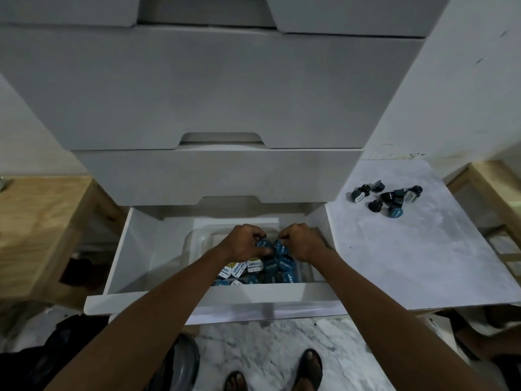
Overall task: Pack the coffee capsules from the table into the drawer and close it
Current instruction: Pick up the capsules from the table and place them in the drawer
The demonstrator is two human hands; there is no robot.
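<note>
Both hands work inside the open drawer (124,249): left hand (244,244) and right hand (300,242) each pinch a blue capsule (265,244) over the clear tub (194,241); lids below read "Excelso Robusta Gold". Loose capsules (386,197) wait on the table (408,249) at two o'clock, nearer the right hand

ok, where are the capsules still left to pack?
In the head view, the loose capsules sit in a cluster on the white table, right of the open drawer, toward the table's far edge.
</note>
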